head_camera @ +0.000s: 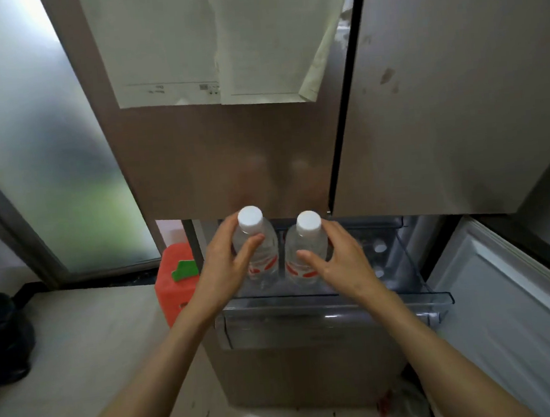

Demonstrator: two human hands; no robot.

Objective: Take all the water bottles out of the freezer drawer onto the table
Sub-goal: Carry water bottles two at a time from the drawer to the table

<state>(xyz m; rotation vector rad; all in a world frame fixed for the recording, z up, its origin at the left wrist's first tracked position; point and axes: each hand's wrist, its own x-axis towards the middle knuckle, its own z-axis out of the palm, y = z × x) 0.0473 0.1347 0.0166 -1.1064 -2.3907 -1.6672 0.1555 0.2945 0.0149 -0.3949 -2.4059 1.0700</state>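
Clear plastic, white-capped water bottle (256, 242) stands upright in the left hand (226, 271), whose grip wraps its shoulder for a straight lift. Just right, a twin bottle (304, 248) sits in the right hand's (340, 262) curled grip, both above the transparent freezer drawer (334, 305).

Dim, soft window (31, 145) light; edges warped, blurry.

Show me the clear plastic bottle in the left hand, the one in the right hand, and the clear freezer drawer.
Left clear plastic bottle (251, 219), head view, white cap.
Right clear plastic bottle (308, 224), head view, white cap.
Clear freezer drawer (334, 305), head view, front rim.
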